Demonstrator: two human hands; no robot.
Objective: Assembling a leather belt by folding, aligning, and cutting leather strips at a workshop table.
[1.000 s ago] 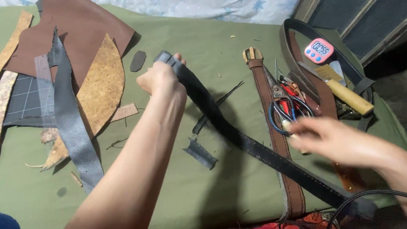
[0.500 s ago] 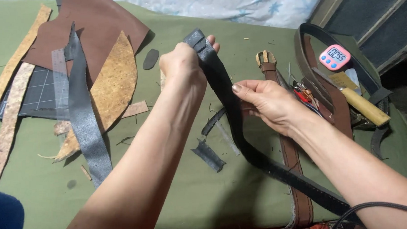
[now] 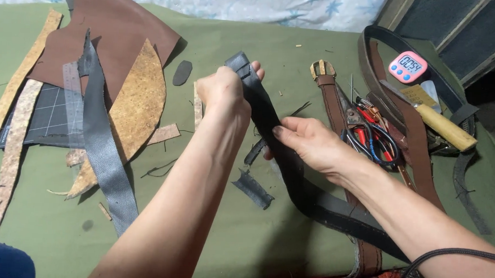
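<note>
Gripping black leather strap (image 3: 270,118) end in left hand (image 3: 223,90), pinching its middle with right hand (image 3: 308,141), keeping it taut above green worktop (image 3: 210,221).

Green cloth-covered table (image 3: 274,40) — pale floral fabric (image 3: 237,2) behind

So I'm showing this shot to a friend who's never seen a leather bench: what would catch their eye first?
Probably the two hands at centre: the left hand grips the top end of a long black leather strap, and the right hand pinches it lower down. Next, the bright pink digital timer at upper right, above the wooden-handled tool. At left, a big brown leather sheet spreads over the green cloth.
</note>
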